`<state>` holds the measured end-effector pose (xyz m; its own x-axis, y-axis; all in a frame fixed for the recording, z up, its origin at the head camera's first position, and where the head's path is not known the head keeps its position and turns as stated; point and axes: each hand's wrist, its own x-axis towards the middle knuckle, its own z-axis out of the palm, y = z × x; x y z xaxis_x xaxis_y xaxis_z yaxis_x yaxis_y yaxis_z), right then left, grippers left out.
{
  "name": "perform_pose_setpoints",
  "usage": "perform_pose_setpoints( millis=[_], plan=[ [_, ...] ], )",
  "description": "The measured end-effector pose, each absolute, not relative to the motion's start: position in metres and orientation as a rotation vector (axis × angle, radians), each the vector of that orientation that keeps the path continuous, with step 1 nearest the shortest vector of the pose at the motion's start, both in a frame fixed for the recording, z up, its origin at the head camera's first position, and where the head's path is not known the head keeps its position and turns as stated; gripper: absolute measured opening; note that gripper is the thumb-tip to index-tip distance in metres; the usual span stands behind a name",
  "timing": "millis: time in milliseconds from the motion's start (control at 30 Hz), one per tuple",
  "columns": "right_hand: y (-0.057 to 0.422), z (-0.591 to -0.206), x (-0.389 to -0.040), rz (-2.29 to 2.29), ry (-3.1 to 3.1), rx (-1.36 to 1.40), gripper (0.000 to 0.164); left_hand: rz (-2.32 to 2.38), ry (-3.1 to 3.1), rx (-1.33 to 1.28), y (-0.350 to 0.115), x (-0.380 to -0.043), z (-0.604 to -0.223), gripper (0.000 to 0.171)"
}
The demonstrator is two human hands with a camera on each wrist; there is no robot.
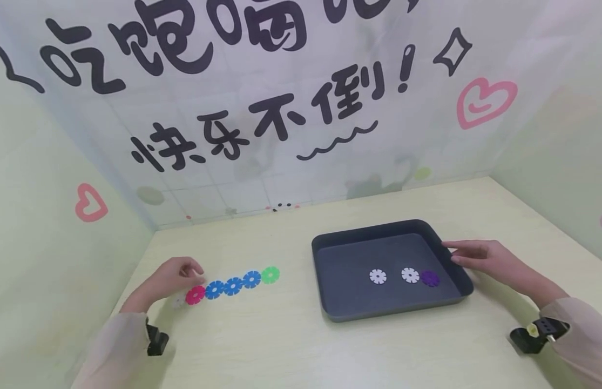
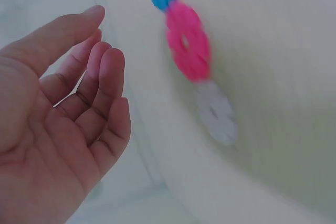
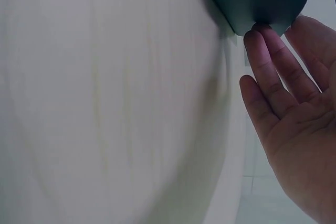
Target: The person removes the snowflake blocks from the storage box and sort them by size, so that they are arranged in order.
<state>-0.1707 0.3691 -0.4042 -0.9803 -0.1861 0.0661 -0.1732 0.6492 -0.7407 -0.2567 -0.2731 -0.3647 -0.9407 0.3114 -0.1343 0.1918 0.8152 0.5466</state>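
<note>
In the head view, a row of linked snowflake building discs lies on the left of the table: a white disc (image 2: pixel 216 113), a pink disc (image 1: pixel 195 295), several blue discs (image 1: pixel 233 286) and a green disc (image 1: pixel 270 274). My left hand (image 1: pixel 176 275) hovers beside the pink end, fingers loosely bent; its wrist view shows nothing between thumb and fingers. A dark tray (image 1: pixel 349 302) stands right of centre. My right hand (image 1: pixel 490 262) has its nearly straight fingers (image 3: pixel 262 59) against the tray's right side. Inside the tray lie two white discs (image 1: pixel 378 276) and a purple disc (image 1: pixel 430 279).
The pale wooden table (image 1: pixel 301 351) runs back to a wall sheet (image 1: pixel 262 162) printed with large dark characters. Light side panels (image 1: pixel 38 216) close in the left and right. Each wrist carries a small black camera (image 1: pixel 157 340) below the sleeve.
</note>
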Motion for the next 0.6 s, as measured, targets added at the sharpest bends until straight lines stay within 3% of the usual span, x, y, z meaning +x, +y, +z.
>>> perform_pose_setpoints(
  millis=[600],
  plan=[
    [0.369,-0.404,-0.171,-1.260,2.856,-0.311,0.044,0.807,2.610,0.789,-0.134,-0.266,-0.340,0.016]
  ],
)
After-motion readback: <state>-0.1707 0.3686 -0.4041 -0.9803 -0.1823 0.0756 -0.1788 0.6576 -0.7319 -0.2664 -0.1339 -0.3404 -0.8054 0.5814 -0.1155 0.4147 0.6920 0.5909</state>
